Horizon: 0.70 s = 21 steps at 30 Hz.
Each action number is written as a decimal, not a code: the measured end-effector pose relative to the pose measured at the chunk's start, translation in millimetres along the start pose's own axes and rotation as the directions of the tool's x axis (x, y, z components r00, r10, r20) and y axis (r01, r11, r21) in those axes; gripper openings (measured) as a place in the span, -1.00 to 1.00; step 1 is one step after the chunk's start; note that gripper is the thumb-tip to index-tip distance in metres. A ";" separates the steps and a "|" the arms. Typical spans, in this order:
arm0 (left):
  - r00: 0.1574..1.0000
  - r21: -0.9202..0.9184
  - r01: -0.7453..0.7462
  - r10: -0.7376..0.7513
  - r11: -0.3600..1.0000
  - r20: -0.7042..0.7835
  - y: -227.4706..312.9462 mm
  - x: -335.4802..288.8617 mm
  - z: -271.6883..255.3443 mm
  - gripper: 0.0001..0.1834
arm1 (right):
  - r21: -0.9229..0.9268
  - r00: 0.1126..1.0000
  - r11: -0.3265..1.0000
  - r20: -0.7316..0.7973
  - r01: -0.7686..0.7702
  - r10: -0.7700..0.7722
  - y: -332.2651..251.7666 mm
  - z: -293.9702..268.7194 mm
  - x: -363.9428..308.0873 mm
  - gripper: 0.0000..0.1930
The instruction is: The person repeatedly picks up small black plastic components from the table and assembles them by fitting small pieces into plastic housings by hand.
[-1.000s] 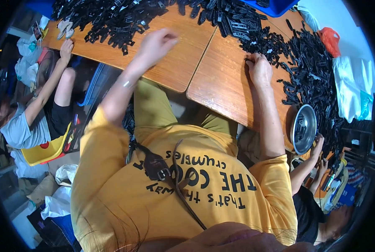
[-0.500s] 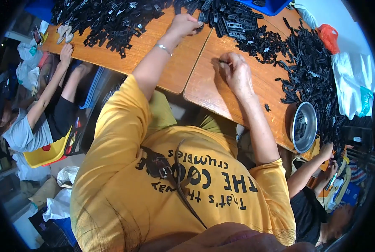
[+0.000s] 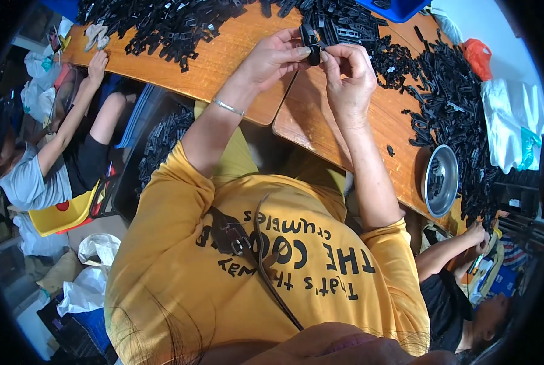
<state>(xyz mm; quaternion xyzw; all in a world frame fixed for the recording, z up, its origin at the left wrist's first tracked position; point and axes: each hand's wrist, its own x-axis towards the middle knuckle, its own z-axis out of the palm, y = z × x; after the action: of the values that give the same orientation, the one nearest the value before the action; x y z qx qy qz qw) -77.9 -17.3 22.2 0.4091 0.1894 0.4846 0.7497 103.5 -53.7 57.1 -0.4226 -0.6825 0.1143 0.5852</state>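
Note:
Over the far side of the wooden table, my two hands meet at a black plastic piece [image 3: 310, 44], long and rounded like a clip part. My left hand [image 3: 277, 59], with a silver bracelet at its wrist, pinches the piece between thumb and fingers. From the other side, my right hand [image 3: 352, 76] closes thumb and forefinger at its edge; a small dark bit shows at those fingertips, too small to name. Behind the hands lies a heap of black plastic clip parts [image 3: 339, 33], with a second heap [image 3: 180, 27] to the left.
Smaller black parts [image 3: 396, 64] and a long heap [image 3: 448, 103] cover the table's right side. A metal bowl [image 3: 440, 182] stands at the right edge, near one loose part [image 3: 390, 150]. A blue tray [image 3: 400, 9] sits at the back. Co-workers' hands [image 3: 96, 67] show at left and right.
My left hand has come back from the far heap with a black piece. My right hand has risen from the table to meet it, and both now hold the piece.

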 end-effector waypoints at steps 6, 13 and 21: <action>1.000 -0.058 -0.018 0.018 0.998 0.010 2.9 -4.2 11.0 -0.67 | -0.028 0.996 0.997 0.048 0.075 -0.074 -8.7 -6.6 -1.5 -0.82; 1.000 0.016 -0.011 0.011 1.000 -0.018 6.3 -4.2 9.5 -0.66 | -0.004 0.985 0.995 0.142 0.099 -0.097 -17.4 -17.8 3.4 -0.82; 0.992 0.239 0.052 -0.023 0.970 -0.121 11.7 -10.7 14.0 -0.64 | -0.064 0.917 0.962 0.323 0.267 -0.233 -13.0 -28.9 16.2 -0.85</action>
<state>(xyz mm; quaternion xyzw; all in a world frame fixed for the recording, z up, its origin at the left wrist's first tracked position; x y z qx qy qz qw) -80.0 -30.4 38.6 0.4644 0.2984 0.4669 0.6909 124.2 -60.0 85.3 -0.3390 -0.8201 0.0675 0.4560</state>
